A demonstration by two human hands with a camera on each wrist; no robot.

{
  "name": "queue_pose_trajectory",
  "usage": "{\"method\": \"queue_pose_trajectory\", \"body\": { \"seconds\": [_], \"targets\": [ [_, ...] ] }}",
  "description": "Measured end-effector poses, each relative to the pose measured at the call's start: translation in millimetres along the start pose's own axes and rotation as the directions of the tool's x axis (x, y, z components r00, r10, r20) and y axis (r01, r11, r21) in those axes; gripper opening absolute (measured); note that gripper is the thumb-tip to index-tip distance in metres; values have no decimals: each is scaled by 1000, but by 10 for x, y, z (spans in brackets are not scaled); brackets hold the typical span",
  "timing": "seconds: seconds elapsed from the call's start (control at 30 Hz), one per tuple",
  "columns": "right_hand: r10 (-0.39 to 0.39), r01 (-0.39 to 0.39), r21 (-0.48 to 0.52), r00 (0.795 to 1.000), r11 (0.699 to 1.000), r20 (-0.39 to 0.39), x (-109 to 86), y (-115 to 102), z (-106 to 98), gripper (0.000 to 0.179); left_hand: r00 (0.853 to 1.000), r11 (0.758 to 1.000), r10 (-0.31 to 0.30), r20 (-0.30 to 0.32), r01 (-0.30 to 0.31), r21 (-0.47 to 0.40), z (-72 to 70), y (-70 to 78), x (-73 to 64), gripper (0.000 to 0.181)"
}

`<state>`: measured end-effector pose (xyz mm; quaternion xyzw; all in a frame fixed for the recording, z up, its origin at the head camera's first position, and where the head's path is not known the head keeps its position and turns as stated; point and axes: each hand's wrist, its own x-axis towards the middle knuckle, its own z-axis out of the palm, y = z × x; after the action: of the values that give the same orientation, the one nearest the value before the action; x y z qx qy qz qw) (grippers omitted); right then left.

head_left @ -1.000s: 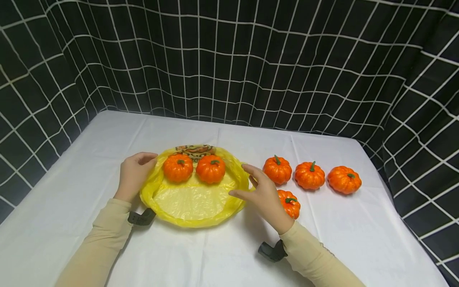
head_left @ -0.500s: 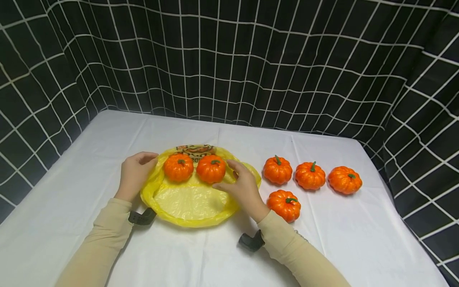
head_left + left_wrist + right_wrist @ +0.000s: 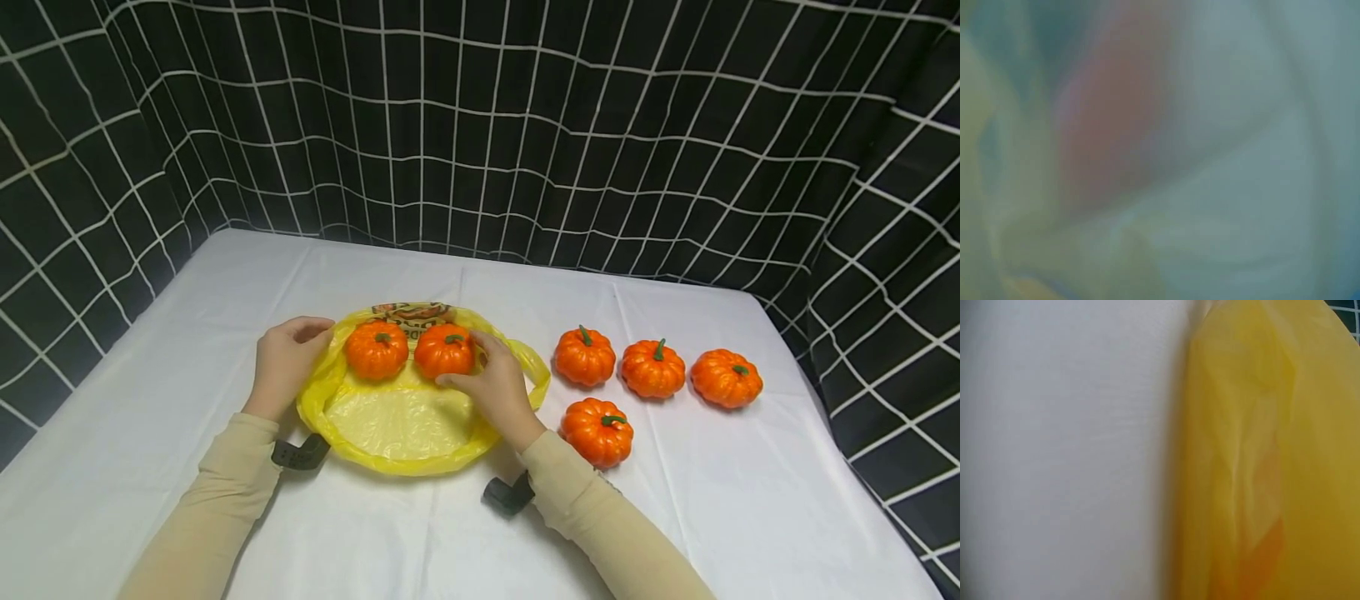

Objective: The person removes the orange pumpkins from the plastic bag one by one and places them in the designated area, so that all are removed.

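Black curtain [image 3: 480,117] ruled with a white grid backs a table draped in white cloth [image 3: 240,275], where a person's right hand [image 3: 498,387] curls fingers and thumb around the near right side of a glossy orange pumpkin [image 3: 442,352] inside the mouth of a yellow plastic bag [image 3: 405,465]; how firmly it grips cannot be told. Just left of it sits a second bagged pumpkin [image 3: 377,351], the pair lying toward the bag's printed far side. At the bag's left edge, the left hand [image 3: 291,354] pinches the rim between thumb and fingers; the left wrist view is too blurred to add detail. Trouble, if it comes, would likely start with the thin plastic: should the left pinch slacken, the rim could fold inward over the pair, and a right hand drawn back carelessly might snag the loose loop [image 3: 534,360] beside it and drag the bag along. A hard nudge could also roll the held pumpkin against its neighbor. To the right, four more pumpkins rest on the cloth: an inner pumpkin [image 3: 585,357], a middle pumpkin [image 3: 652,369] and an end pumpkin [image 3: 726,378] in a row, and a nearer pumpkin [image 3: 597,433] just beside the right sleeve [image 3: 592,517], seemingly most exposed to a knock from an outward-swinging forearm.
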<state>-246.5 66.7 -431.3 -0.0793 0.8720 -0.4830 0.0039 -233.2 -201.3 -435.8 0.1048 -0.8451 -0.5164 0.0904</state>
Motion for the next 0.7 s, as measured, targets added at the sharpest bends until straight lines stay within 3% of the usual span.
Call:
{"method": "queue_pose_trajectory", "body": {
  "seconds": [0.33, 0.7],
  "targets": [
    [34, -34, -25, 999, 999, 2, 55, 9, 29, 78, 1000, 1000, 4, 5, -4, 5, 5, 5, -4, 30],
    [16, -15, -36, 1000, 999, 12, 74, 9, 34, 74, 1000, 1000, 11, 7, -11, -4, 6, 32, -17, 30]
  ]
}}
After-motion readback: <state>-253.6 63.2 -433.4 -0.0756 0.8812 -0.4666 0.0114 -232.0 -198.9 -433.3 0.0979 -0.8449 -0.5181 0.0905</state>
